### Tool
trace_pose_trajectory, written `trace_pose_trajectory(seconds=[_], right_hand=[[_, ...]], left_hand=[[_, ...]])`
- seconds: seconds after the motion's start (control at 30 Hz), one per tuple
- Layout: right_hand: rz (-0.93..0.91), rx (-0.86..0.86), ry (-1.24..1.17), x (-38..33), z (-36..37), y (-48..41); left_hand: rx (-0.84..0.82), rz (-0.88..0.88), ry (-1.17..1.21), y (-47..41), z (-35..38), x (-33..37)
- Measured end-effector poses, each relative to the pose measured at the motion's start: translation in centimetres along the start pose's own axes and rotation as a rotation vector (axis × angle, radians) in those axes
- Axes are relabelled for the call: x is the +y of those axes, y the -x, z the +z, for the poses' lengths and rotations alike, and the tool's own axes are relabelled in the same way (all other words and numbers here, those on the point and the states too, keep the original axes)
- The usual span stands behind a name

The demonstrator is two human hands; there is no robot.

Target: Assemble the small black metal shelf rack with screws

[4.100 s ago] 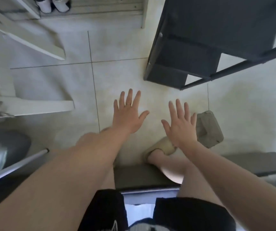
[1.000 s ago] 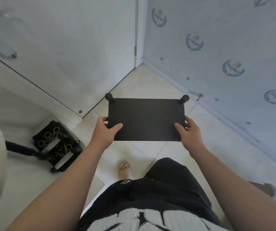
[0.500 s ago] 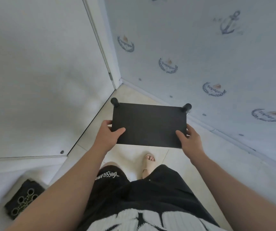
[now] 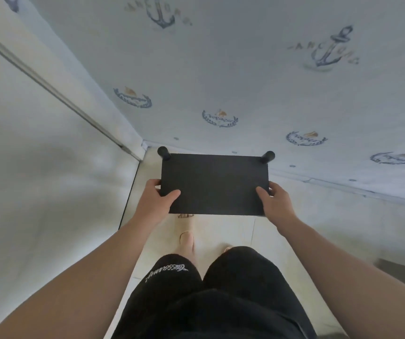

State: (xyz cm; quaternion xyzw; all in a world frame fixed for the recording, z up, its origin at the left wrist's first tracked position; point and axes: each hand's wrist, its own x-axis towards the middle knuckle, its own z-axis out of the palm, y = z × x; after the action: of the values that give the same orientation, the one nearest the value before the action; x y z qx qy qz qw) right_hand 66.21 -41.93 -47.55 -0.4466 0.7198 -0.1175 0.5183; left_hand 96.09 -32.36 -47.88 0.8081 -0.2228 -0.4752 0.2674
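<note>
A pale blue-grey wall (image 4: 245, 69) printed with anchors (image 4: 328, 48) and small wreath emblems (image 4: 219, 118) runs rightward from the room corner (image 4: 144, 143). Left of the corner stands a plain white panel (image 4: 37, 192), crossed by a thin slanting groove (image 4: 49, 86). Below the corner lies a floor (image 4: 319, 228) of pale cream tiles. A baseboard (image 4: 343, 183) edges the printed wall. The light is soft and even. Far right of the corner sits a dark shape (image 4: 402, 267), too blurred to identify.
</note>
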Motion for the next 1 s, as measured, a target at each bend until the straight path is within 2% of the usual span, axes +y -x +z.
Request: trace_pose_trajectory(seconds=[0.37,0.7,1.0], right_hand=[[0.063,0.056,0.051,0.3,5.4,-11.4],[0.055,0.100,0.044,-0.4,5.0,-16.4],[0.022,0.106,0.057,-2.1,4.1,-18.1]], left_hand=[[-0.047,0.012,-0.148,-14.7,2.3,1.4],[-0.049,0.088,-0.214,-20.5,5.0,4.4],[-0.060,0.118,-0.251,-22.1,5.9,6.1]])
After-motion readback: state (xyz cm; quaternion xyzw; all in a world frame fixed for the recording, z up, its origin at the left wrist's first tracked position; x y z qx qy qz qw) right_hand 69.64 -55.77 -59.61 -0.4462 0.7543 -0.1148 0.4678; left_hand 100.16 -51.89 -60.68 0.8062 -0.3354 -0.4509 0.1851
